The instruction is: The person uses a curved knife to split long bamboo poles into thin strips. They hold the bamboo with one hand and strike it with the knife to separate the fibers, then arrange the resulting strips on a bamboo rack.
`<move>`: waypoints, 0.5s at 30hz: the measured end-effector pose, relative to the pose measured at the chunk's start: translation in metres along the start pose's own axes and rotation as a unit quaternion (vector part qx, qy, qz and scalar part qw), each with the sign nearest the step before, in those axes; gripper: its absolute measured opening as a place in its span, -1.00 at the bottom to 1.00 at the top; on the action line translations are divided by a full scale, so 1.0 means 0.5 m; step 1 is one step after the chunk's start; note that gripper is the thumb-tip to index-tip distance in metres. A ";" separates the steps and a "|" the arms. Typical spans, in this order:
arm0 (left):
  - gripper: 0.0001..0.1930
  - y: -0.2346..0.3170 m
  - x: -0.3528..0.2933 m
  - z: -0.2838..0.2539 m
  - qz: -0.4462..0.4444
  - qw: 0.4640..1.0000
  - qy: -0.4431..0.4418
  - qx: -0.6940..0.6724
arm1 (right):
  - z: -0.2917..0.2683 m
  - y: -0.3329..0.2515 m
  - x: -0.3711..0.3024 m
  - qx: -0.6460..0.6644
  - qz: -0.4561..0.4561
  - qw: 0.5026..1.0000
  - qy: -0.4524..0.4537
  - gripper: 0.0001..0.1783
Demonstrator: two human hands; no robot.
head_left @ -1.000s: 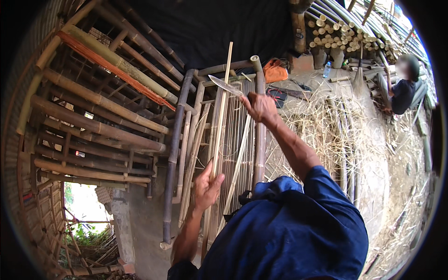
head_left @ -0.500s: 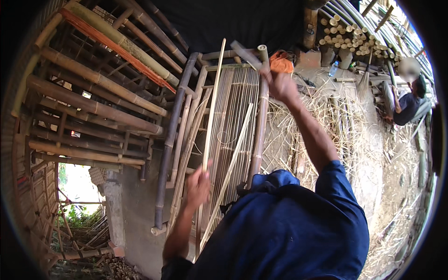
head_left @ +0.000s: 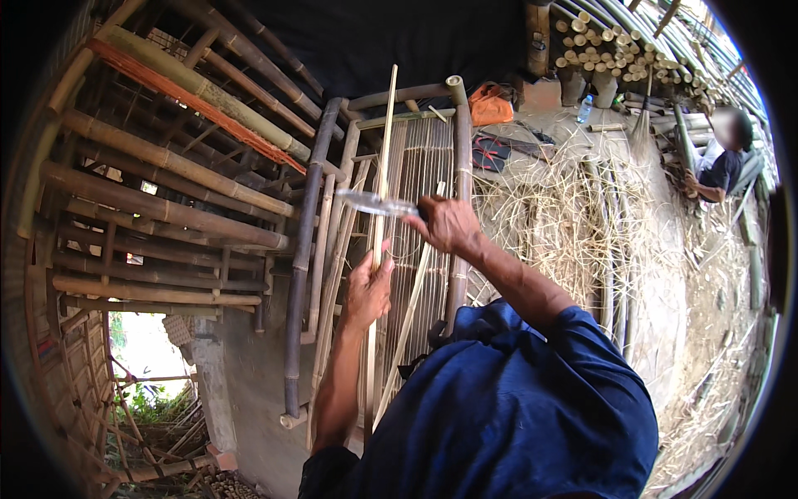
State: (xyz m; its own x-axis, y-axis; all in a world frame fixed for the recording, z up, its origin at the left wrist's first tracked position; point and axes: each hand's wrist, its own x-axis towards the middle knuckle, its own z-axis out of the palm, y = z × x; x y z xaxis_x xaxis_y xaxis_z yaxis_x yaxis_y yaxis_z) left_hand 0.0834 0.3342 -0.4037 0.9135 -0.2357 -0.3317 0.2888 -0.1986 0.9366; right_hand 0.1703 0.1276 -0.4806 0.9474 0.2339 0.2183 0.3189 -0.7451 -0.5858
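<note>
Above the slatted bamboo worktop, a long bamboo strip is gripped by the left hand. The right hand is closed on a knife, its blade crossing the strip. Should the blade slip downward, it could cut the left hand; biting too deeply might split the strip.

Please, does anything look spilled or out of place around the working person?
Yes: loose pale shavings lie tangled across the floor, right of the bamboo frame; they look untidy compared with the stacked poles at upper right.
</note>
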 end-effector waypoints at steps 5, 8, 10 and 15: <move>-0.41 -0.020 -0.092 0.008 0.019 0.999 -0.027 0.009 | -0.040 0.102 0.087 -0.003 0.096 0.994 0.051 -0.14; -0.44 -0.052 -0.171 0.000 -0.005 0.999 -0.039 -0.005 | -0.092 0.150 0.132 -0.019 0.152 0.985 0.079 -0.17; -0.47 -0.099 -0.231 -0.016 -0.030 0.998 -0.053 -0.012 | -0.106 0.228 0.159 -0.047 0.184 0.971 0.143 -0.14; -0.53 -0.184 -0.350 -0.074 -0.015 0.999 -0.031 0.017 | -0.192 0.368 0.185 0.055 0.364 0.902 0.226 0.01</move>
State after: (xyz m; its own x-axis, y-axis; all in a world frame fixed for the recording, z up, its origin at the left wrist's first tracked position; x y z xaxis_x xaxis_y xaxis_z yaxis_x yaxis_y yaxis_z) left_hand -0.0923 0.4291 -0.4278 0.8844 -0.2873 -0.3678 0.3055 -0.2394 0.9216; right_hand 0.3139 -0.0477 -0.4933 0.8078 -0.5888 0.0267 -0.3583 -0.5265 -0.7710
